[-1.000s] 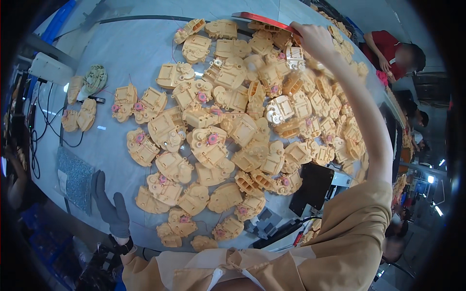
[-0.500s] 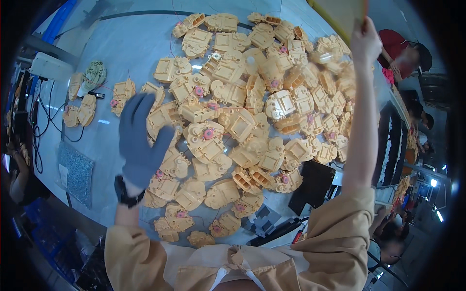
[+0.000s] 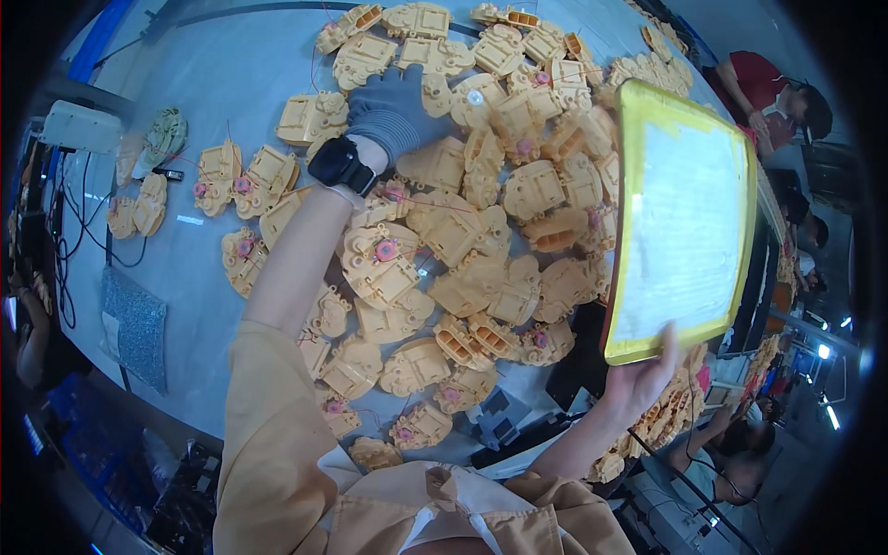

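Observation:
My right hand (image 3: 645, 377), bare, holds the lower edge of a flat yellow-framed board (image 3: 684, 227) with a pale, glossy, sheet-like face. The board is tilted up over the right part of the table and covers some of the parts there. In a grey glove, my left hand (image 3: 393, 116) reaches over the far part of the pile, with fingers stretched out and thumb apart. It lies on or just above the cream plastic housings (image 3: 435, 165); contact is hard to tell. Many housings carry small pink discs (image 3: 386, 250) with thin red wires.
Housings spread across the blue-grey table (image 3: 199, 305). At the left lie a bag of small bluish pieces (image 3: 134, 328), a pale green cloth bundle (image 3: 165, 134) and black cables. A grey block-like device (image 3: 499, 421) stands near me. A person in red (image 3: 763, 92) works at the far right.
My right hand has come down and nearer with the board, which now faces me. My left hand has moved far and right across the housings; several at the left have shifted.

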`<action>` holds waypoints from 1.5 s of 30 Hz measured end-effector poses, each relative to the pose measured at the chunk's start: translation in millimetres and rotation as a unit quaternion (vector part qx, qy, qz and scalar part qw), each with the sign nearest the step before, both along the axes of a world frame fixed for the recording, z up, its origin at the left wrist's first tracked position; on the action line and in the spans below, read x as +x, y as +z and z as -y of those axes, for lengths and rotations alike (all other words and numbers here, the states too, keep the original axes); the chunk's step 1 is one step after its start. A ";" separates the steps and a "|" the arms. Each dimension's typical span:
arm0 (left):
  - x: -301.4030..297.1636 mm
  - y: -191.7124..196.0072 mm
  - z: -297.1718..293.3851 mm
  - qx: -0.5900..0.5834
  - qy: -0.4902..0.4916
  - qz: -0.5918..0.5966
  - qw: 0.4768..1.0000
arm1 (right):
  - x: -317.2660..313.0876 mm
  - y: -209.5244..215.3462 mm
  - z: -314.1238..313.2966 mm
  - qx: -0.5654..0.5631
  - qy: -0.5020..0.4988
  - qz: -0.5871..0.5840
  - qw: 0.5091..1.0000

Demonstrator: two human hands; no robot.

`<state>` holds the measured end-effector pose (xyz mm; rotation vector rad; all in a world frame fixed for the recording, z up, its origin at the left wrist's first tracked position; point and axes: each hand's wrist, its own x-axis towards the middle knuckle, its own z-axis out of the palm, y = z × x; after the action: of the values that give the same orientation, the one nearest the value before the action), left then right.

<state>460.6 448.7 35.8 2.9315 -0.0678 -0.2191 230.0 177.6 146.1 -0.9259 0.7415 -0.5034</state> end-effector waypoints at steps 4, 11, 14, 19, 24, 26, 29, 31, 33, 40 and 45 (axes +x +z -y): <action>9.3 -5.0 -21.1 -0.074 -0.009 -0.017 0.997 | -10.2 0.5 8.6 -0.022 0.001 -0.007 1.000; 27.2 -13.8 -42.1 -0.139 -0.040 -0.019 0.989 | -14.1 -2.3 9.6 0.012 -0.011 -0.016 1.000; 32.2 -9.3 -37.0 -0.116 -0.036 -0.056 0.991 | -17.3 -7.8 11.6 0.017 -0.008 -0.018 1.000; 40.4 1.0 -26.3 -0.062 -0.063 -0.085 0.992 | -21.0 -10.2 12.4 0.024 -0.014 -0.019 0.999; 50.1 -1.8 -12.5 -0.013 -0.058 -0.061 0.996 | -23.0 -14.1 10.7 0.002 -0.033 -0.029 0.999; 56.3 -7.0 -12.3 -0.069 -0.037 -0.068 0.995 | -25.5 -15.7 11.3 0.009 -0.036 -0.030 0.999; 60.8 -19.9 -33.6 -0.251 -0.014 -0.004 0.968 | -29.3 -18.2 15.3 0.030 -0.034 -0.021 0.999; 70.7 -25.5 -52.4 -0.398 -0.002 -0.017 0.917 | -32.0 -21.2 18.0 0.041 -0.034 -0.013 0.999; 74.8 -11.0 -73.8 -0.500 0.035 -0.085 0.861 | -29.5 -22.3 15.6 0.024 -0.036 -0.033 0.999; 55.5 16.5 -96.3 -0.388 -0.018 -0.094 0.917 | -29.2 -23.6 16.8 0.019 -0.043 -0.052 0.998; 33.0 34.2 -80.2 0.018 -0.063 -0.097 0.993 | -28.6 -21.6 14.5 0.017 -0.042 -0.057 0.997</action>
<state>493.6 528.9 70.0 2.9268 -0.2208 -0.5267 201.4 163.1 124.4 -0.9007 0.8917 -0.5133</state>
